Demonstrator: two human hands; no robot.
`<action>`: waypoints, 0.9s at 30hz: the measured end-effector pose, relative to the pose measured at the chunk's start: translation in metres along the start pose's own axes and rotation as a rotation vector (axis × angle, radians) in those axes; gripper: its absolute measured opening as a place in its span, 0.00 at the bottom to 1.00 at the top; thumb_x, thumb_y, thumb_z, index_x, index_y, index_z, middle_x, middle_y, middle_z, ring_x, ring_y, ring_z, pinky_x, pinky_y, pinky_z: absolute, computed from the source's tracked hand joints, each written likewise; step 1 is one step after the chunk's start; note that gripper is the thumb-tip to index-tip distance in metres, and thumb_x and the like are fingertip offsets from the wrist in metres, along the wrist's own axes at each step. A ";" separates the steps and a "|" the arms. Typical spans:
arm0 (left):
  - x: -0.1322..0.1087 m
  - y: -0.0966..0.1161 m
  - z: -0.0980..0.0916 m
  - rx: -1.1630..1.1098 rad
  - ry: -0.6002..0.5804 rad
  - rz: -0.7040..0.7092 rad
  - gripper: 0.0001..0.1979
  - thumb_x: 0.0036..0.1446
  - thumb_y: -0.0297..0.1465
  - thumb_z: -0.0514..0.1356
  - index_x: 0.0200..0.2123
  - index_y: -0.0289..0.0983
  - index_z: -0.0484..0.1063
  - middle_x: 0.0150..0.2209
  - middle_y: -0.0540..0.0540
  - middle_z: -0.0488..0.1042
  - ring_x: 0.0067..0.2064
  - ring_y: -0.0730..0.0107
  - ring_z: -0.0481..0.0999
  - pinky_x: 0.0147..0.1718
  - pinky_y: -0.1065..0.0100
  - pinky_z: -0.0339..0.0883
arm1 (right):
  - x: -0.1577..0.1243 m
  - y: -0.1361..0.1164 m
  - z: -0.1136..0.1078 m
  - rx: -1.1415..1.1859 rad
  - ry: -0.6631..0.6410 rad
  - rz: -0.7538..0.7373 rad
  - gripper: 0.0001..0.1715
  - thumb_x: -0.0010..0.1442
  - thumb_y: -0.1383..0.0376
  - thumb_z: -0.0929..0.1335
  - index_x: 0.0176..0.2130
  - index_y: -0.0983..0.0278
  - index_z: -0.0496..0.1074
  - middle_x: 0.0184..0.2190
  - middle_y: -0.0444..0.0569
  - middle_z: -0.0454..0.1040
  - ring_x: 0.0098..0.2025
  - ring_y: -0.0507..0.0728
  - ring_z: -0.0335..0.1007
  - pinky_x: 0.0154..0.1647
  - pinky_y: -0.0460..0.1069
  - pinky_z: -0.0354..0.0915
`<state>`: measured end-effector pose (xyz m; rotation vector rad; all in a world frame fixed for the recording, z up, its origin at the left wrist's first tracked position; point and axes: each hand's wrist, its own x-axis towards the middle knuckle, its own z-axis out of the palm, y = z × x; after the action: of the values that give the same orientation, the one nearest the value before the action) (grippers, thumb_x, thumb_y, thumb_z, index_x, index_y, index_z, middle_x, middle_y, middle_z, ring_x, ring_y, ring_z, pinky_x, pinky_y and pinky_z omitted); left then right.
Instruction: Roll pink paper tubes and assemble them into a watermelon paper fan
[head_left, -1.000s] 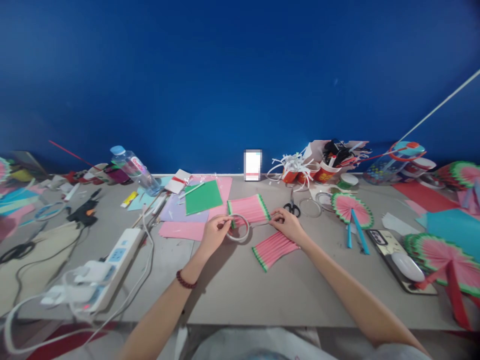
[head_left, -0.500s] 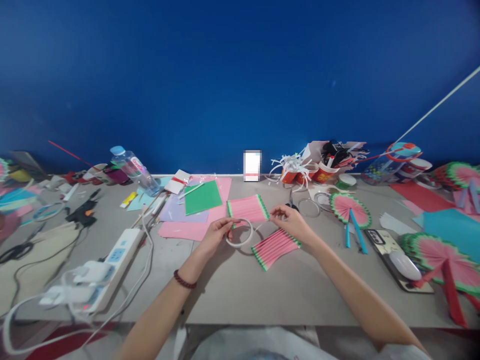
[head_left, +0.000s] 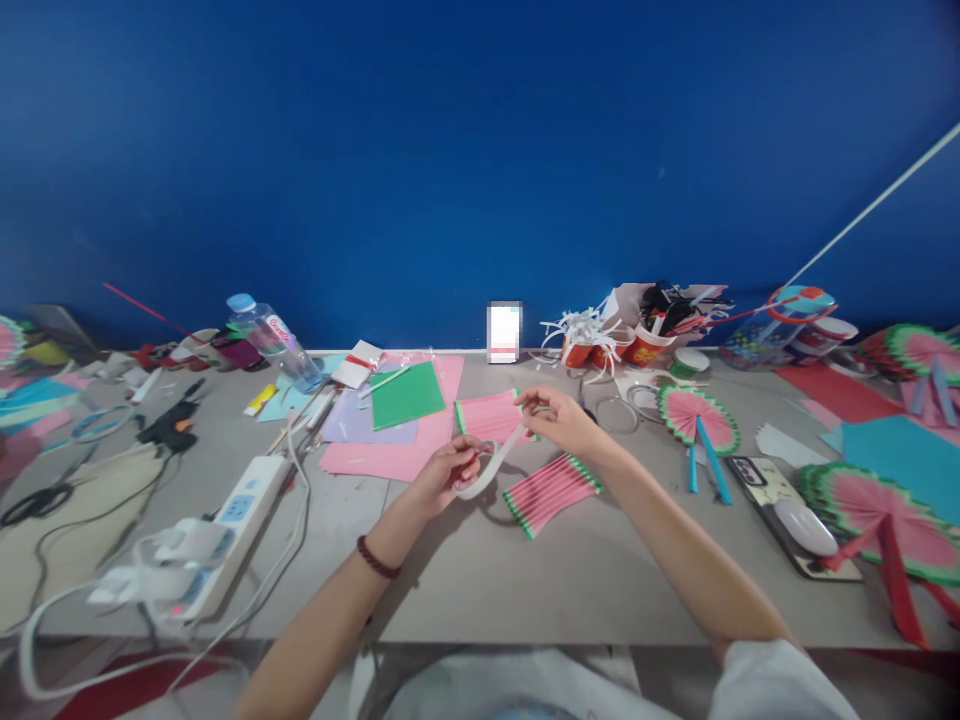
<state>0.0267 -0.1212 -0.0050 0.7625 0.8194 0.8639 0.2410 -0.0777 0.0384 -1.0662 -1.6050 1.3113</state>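
Note:
A roll of white tape (head_left: 475, 487) is gripped in my left hand (head_left: 448, 470), tilted above the table. My right hand (head_left: 553, 416) pinches the end of a pale strip that runs up from the roll. Beneath the right hand lies a pleated pink paper piece (head_left: 553, 496) with green edges. Another pleated pink paper piece (head_left: 486, 413) rests farther back, partly covered by the right hand's fingers. Left of it, a green sheet (head_left: 409, 395) lies on pink paper (head_left: 360, 459) and purple paper (head_left: 352, 425).
A power strip (head_left: 238, 520) with plugs and cables lies at left, near a glue gun (head_left: 169, 425) and a tilted bottle (head_left: 274, 345). To the right are watermelon-patterned paper fans (head_left: 701, 415) and a phone (head_left: 750, 490) under a mouse (head_left: 805, 527). Cups (head_left: 645, 345) stand by the blue wall (head_left: 480, 150).
My right hand has moved slightly left and up, and a strip of tape now stretches between it and the roll. The roll has turned in my left hand, from ring-on to more edge-on.

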 end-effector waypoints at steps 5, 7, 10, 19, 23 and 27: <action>0.003 -0.005 0.005 0.061 -0.080 -0.099 0.10 0.43 0.25 0.64 0.33 0.34 0.75 0.34 0.43 0.75 0.28 0.74 0.71 0.25 0.72 0.62 | -0.002 -0.016 0.009 0.172 0.031 -0.004 0.12 0.49 0.66 0.69 0.38 0.63 0.68 0.32 0.41 0.63 0.26 0.47 0.69 0.33 0.50 0.73; 0.006 -0.007 0.008 0.094 -0.093 -0.070 0.10 0.45 0.27 0.63 0.34 0.33 0.76 0.39 0.39 0.76 0.35 0.68 0.74 0.32 0.70 0.66 | -0.005 -0.021 0.011 0.250 0.001 0.014 0.12 0.50 0.65 0.69 0.37 0.63 0.69 0.32 0.41 0.63 0.27 0.47 0.69 0.34 0.50 0.74; 0.010 -0.005 0.012 0.072 -0.176 -0.013 0.12 0.52 0.37 0.60 0.34 0.33 0.76 0.42 0.38 0.76 0.44 0.60 0.74 0.42 0.65 0.66 | -0.009 -0.027 0.012 0.309 -0.062 0.035 0.13 0.51 0.65 0.69 0.39 0.62 0.68 0.31 0.40 0.64 0.26 0.47 0.69 0.33 0.49 0.74; 0.010 0.010 0.027 0.337 -0.338 0.163 0.31 0.39 0.49 0.68 0.45 0.38 0.74 0.51 0.39 0.72 0.56 0.50 0.66 0.56 0.55 0.55 | -0.010 -0.028 0.011 0.310 -0.048 0.052 0.15 0.51 0.66 0.69 0.40 0.62 0.67 0.30 0.40 0.63 0.25 0.48 0.70 0.28 0.47 0.73; 0.011 0.012 0.035 0.490 -0.238 0.252 0.16 0.44 0.40 0.67 0.36 0.38 0.78 0.55 0.40 0.68 0.59 0.52 0.63 0.58 0.53 0.52 | -0.009 -0.026 0.008 0.243 -0.039 -0.014 0.14 0.52 0.65 0.68 0.41 0.62 0.67 0.31 0.41 0.64 0.27 0.48 0.69 0.29 0.47 0.73; 0.014 0.008 0.030 0.557 -0.098 0.399 0.09 0.45 0.38 0.67 0.28 0.39 0.79 0.54 0.39 0.68 0.61 0.54 0.59 0.57 0.56 0.55 | -0.010 -0.028 0.000 0.084 0.013 -0.086 0.15 0.53 0.66 0.67 0.42 0.62 0.67 0.32 0.43 0.65 0.26 0.48 0.67 0.30 0.47 0.70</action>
<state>0.0554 -0.1122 0.0115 1.4841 0.8423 0.9479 0.2412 -0.0906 0.0654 -0.9423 -1.5550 1.3002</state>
